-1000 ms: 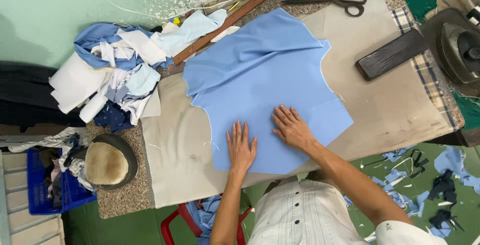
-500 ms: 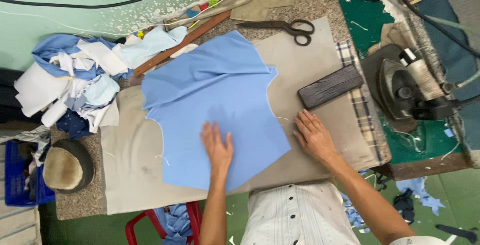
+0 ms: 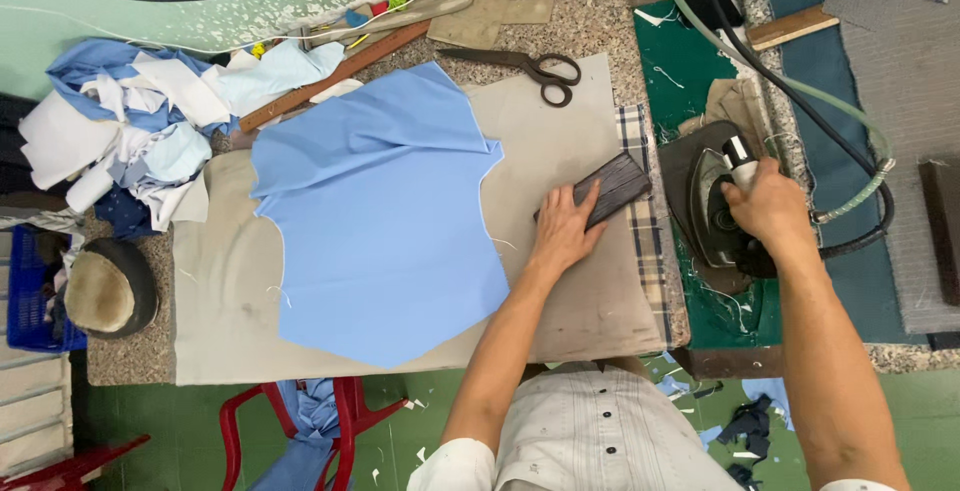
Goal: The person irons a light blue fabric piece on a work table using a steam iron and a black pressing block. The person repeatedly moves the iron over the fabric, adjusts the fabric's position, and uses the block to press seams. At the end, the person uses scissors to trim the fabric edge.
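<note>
A cut piece of light blue cloth lies flat on a beige pressing pad. My left hand rests on a dark rectangular block to the right of the cloth, fingers laid over its near end. My right hand grips the handle of a dark clothes iron, which sits on a green mat at the right. A green hose and a black cable run from the iron toward the back.
Black scissors and a long wooden ruler lie at the back. A heap of blue and white fabric scraps fills the left. A round padded form sits at the left edge. A red plastic chair stands below.
My left hand left the blue cloth and went right onto the dark block. My right hand moved from the pad's right side to the iron's handle. The camera view shifted right.
</note>
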